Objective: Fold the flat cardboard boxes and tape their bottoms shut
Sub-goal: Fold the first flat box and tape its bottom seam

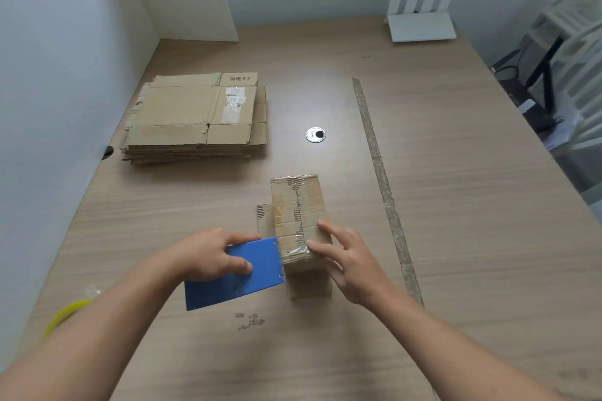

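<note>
A small folded cardboard box point(298, 205) stands bottom-up near the middle of the table, with clear tape running along the seam of its flaps. My left hand point(208, 254) grips a blue tape dispenser point(237, 273) whose front edge meets the near left corner of the box. My right hand point(348, 257) rests on the near right side of the box with its fingers straight. A stack of flat cardboard boxes point(195, 117) lies at the far left of the table.
A long strip of old tape point(381, 179) runs along the wooden table point(456, 205) on the right. A round metal cable grommet point(315, 134) sits beyond the box. A white router point(420, 26) stands at the back, and a yellow ring point(65, 316) lies at the near left edge.
</note>
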Demonstrator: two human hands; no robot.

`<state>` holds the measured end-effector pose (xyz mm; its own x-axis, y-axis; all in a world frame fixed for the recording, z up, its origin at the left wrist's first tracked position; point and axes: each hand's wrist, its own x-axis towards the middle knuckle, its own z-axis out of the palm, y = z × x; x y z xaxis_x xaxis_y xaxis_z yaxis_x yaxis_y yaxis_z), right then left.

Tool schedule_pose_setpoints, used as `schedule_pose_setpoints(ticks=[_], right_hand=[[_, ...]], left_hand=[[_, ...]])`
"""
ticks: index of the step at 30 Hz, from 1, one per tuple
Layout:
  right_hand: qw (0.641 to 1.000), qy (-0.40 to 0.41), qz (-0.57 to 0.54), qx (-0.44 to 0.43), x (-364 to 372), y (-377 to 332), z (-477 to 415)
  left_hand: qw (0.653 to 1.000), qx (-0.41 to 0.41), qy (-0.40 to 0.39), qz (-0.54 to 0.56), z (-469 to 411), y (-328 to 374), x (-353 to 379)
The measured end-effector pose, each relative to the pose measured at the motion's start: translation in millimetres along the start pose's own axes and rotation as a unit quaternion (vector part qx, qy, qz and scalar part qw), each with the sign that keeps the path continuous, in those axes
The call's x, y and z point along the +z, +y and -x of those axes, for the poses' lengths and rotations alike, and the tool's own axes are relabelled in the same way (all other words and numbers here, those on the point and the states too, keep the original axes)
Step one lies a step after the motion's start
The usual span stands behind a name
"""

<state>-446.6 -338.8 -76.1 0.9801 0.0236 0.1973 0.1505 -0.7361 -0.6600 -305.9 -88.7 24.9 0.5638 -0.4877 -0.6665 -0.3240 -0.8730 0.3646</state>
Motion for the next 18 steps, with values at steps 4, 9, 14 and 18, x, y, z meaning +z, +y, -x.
schedule_pose_setpoints(ticks=[4,9,14,18], right_hand=[[0.994,0.000,-0.084,0.066,1,-3,-2],[0.925,0.142,-0.228,0.267,-4,-8,1],[0.877,0.110,-0.317,0.344,13,-19,7],[0.926,0.112,-0.191,0.306,17,-20,9]], left_hand=[[1.000,0.004,0.000,-0.014,0,2,-3],[1.000,0.009,0.012,-0.022,-2,3,-4],[1.000,0.020,0.013,-0.020,-3,3,-4],[0.999,0.014,0.032,-0.018,-3,-2,0]])
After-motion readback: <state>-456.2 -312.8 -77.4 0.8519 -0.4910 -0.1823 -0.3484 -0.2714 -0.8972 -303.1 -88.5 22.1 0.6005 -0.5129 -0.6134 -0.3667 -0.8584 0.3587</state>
